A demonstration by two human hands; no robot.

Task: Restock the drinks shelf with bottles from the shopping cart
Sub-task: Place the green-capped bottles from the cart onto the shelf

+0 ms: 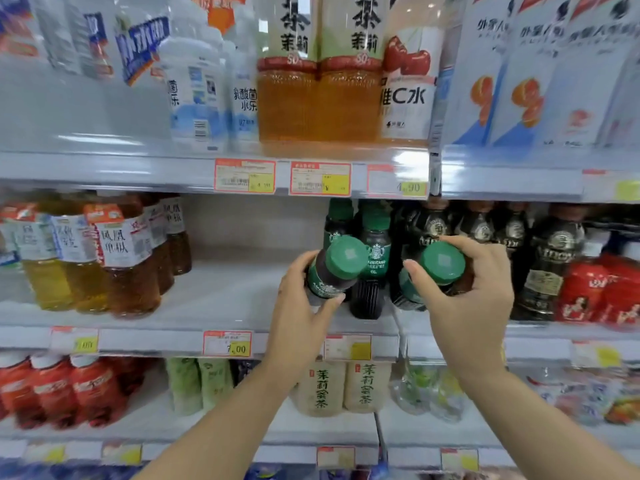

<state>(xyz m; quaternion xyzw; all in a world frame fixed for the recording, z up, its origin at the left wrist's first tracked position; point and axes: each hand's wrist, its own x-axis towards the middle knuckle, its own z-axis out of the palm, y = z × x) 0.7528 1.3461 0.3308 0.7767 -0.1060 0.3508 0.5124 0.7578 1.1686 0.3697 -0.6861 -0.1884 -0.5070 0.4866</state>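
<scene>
Each of my hands holds a dark coffee bottle with a green cap, tilted toward me in front of the middle shelf (221, 299). My left hand (298, 306) grips the left bottle (337, 268) round its body. My right hand (464, 299) grips the right bottle (438, 268) just below the cap. Between them, more green-capped coffee bottles (372, 268) stand upright on the shelf. The shopping cart is out of view.
Left of the coffee bottles the middle shelf has a bare gap, then tea bottles (117, 258). Dark bottles (547, 265) and red cans (602, 292) stand to the right. Large tea and water bottles (318, 74) fill the shelf above; jasmine tea bottles (341, 386) sit below.
</scene>
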